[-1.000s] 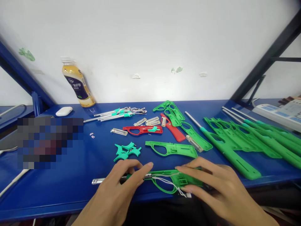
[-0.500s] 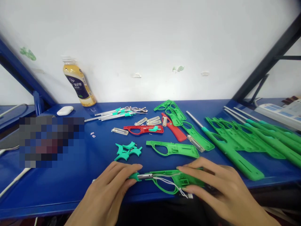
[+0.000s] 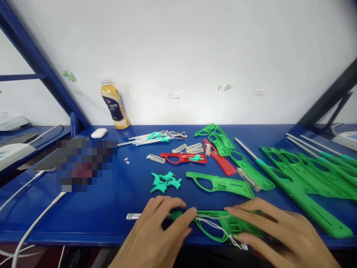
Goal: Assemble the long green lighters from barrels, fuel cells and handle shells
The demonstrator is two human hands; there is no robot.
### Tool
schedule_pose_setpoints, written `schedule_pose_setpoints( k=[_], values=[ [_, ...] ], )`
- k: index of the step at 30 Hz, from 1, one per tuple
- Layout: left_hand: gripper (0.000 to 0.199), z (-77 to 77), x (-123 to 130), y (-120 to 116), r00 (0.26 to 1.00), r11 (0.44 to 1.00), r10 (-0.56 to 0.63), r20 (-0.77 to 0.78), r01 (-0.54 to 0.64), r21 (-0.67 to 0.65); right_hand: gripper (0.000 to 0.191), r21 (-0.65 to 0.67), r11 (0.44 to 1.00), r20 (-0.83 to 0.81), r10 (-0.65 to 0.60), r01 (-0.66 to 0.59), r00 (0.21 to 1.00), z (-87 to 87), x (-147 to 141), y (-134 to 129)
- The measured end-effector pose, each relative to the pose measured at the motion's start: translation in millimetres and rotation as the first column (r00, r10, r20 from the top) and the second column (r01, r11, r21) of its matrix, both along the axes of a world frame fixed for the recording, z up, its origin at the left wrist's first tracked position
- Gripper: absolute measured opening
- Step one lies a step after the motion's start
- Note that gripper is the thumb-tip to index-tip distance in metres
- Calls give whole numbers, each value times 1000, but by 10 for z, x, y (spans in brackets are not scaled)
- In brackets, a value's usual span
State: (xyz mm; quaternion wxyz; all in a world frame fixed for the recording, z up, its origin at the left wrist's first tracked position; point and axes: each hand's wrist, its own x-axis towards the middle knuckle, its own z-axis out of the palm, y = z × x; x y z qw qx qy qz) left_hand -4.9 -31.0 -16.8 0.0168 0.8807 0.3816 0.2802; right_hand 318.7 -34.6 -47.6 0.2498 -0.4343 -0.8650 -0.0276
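Observation:
My left hand (image 3: 156, 232) is closed on a metal lighter tube (image 3: 134, 216), whose tip sticks out to the left. Its thumb and fingers pinch near the tube's green collar, at the narrow end of a green lighter shell half (image 3: 232, 222). White wires (image 3: 214, 225) run from there across the trigger loop and hang toward the front. At the wide end of this shell, my right hand (image 3: 279, 229) grips it from both sides. Just behind lie several teal triggers (image 3: 166, 182) and another open green shell half (image 3: 223, 185).
Farther back are wired metal tubes (image 3: 156, 138), clear fuel tanks (image 3: 156, 158), a red shell half (image 3: 182, 158) and a red handle (image 3: 220, 160). Green long lighters (image 3: 302, 203) and stacked shells (image 3: 301, 167) fill the right. A bottle (image 3: 115, 106) and white case (image 3: 99, 133) stand back left.
My left hand has slid right along the tube, and the collar now sits at the shell's end. The bare metal section there is now covered. The view has turned left.

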Motion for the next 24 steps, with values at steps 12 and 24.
schedule_pose_setpoints(
  k=[12, 24],
  values=[
    [43, -115, -8, 38, 996, 997, -74, 40, 76, -33, 36, 63, 998, 1, 32, -32, 999, 27, -13, 49],
    [45, -112, -7, 57, 996, 996, -83, 26, 83, -13, 23, 220, 975, -180, 59, -18, 982, 77, -16, -41]
  ],
)
